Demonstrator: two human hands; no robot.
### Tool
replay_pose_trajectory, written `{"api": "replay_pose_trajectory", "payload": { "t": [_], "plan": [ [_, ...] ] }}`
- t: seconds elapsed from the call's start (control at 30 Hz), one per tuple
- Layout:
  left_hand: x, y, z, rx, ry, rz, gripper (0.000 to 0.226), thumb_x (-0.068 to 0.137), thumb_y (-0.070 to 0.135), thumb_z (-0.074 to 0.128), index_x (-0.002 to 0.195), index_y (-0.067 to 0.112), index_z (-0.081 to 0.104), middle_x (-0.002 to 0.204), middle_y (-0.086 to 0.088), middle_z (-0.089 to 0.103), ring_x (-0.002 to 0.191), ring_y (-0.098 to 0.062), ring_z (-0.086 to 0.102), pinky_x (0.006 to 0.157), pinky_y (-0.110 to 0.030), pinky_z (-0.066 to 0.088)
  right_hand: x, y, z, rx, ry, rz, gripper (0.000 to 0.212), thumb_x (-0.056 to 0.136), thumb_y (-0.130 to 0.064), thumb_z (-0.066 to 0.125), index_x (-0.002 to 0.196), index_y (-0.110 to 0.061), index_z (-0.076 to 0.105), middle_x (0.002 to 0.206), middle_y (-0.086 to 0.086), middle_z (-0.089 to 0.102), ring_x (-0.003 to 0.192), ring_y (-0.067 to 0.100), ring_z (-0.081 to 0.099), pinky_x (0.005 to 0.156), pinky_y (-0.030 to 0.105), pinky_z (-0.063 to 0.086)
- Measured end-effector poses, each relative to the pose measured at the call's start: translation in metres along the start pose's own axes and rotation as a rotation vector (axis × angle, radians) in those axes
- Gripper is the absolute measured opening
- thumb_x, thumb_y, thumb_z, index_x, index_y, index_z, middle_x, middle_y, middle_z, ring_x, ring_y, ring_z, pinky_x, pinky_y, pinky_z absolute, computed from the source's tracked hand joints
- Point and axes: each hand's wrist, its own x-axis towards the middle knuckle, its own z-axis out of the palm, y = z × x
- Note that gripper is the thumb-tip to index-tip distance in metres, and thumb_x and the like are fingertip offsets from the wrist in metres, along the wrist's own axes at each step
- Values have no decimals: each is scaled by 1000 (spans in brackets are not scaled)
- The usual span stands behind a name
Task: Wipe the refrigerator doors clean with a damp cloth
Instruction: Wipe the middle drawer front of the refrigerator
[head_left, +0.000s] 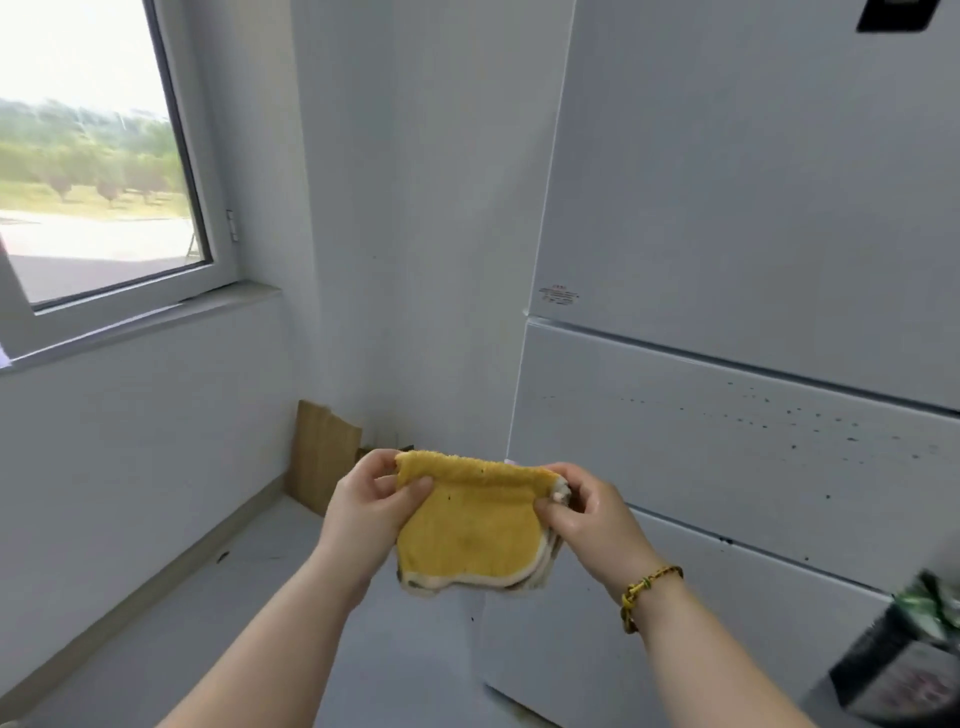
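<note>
A folded yellow cloth (470, 525) with a pale trim hangs in front of me, held by its top corners. My left hand (366, 512) pinches the left corner and my right hand (587, 514) pinches the right corner. The white refrigerator (753, 208) fills the right side, a little beyond the cloth. Its upper door is plain with a small label. The middle drawer door (727, 441) is speckled with dark spots. A lower door (649, 623) sits below it.
A window (93, 156) and its sill are on the left wall. A piece of brown cardboard (322, 457) leans in the corner beside the refrigerator. Grey floor (260, 597) lies below my arms. A dark blurred object (909, 660) sits at the lower right.
</note>
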Motion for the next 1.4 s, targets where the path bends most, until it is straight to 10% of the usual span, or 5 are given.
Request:
{"api": "replay_pose_trajectory", "payload": {
  "t": [0.27,0.6,0.8,1.0,1.4],
  "plan": [
    [44,-13,76,2,-320,-41,12,86,5,57,87,17,59,72,4,70,70,-15,66,62,-28,51,11,11,-58,-367,-98,104,51,77,-28,71,121,-32,46,107,-20,53,108,-2,46,89,16,39],
    [147,-25,111,26,-400,-89,8,84,16,62,90,20,64,92,-1,67,86,-16,62,74,-27,52,90,33,-60,-279,124,216,15,85,-10,58,75,-19,52,70,-7,52,63,3,47,56,10,38],
    [243,-27,113,122,-207,9,30,92,17,48,122,13,50,111,-5,57,99,-22,56,90,-37,45,126,49,-57,-200,944,109,19,82,-18,59,72,-24,44,70,-7,50,64,10,47,52,11,35],
    [280,-22,128,113,-361,-25,43,95,28,42,137,24,35,132,6,44,118,-15,45,101,-28,32,181,77,-47,-554,1450,-386,16,74,-19,49,84,-9,42,93,16,53,87,24,44,90,25,32],
    [311,-33,123,69,-624,47,20,98,34,33,98,47,48,104,20,58,100,3,53,91,-27,39,237,160,-78,-1677,803,-846,31,96,-19,35,125,-19,46,131,2,42,129,21,26,114,36,14]
  ]
}}
